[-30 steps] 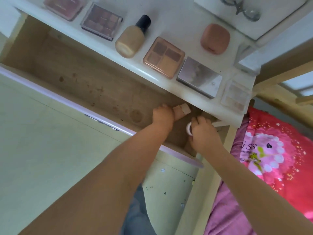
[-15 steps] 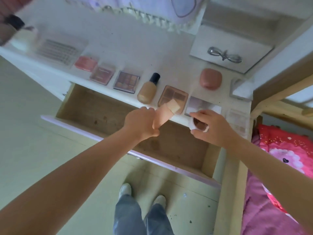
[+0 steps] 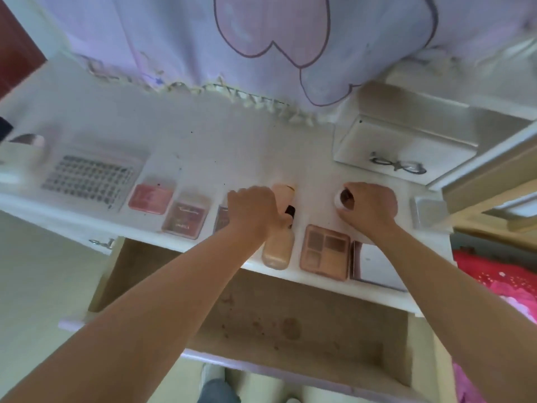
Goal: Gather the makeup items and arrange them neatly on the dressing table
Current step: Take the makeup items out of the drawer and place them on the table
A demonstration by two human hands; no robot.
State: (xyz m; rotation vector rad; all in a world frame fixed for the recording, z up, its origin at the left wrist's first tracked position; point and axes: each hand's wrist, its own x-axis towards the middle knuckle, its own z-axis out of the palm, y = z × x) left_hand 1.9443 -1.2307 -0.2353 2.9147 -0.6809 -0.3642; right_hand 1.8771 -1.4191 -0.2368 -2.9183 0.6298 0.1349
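Note:
My left hand [image 3: 252,210] grips a peach-coloured tube [image 3: 283,191] and holds it over the white dressing table [image 3: 203,146], just behind the lying foundation bottle [image 3: 277,248]. My right hand [image 3: 369,205] holds a small round white pot [image 3: 343,198] with a brown inside above the tabletop. Along the front edge lie a pink compact [image 3: 151,198], a reddish palette [image 3: 186,219], a palette partly hidden by my left hand [image 3: 222,219], a four-pan eyeshadow palette [image 3: 325,252] and a mirrored case [image 3: 374,267].
The wooden drawer [image 3: 290,324] under the tabletop stands pulled open. A clear lash tray [image 3: 90,177] lies at the left, a small drawer box with a bow handle [image 3: 398,154] at the back right, a clear case [image 3: 428,212] beside it. A lilac cloth [image 3: 261,39] hangs behind.
Both hands rose out of the open drawer with the peach tube and the small pot and moved forward over the tabletop. The view tilted up towards the back of the table.

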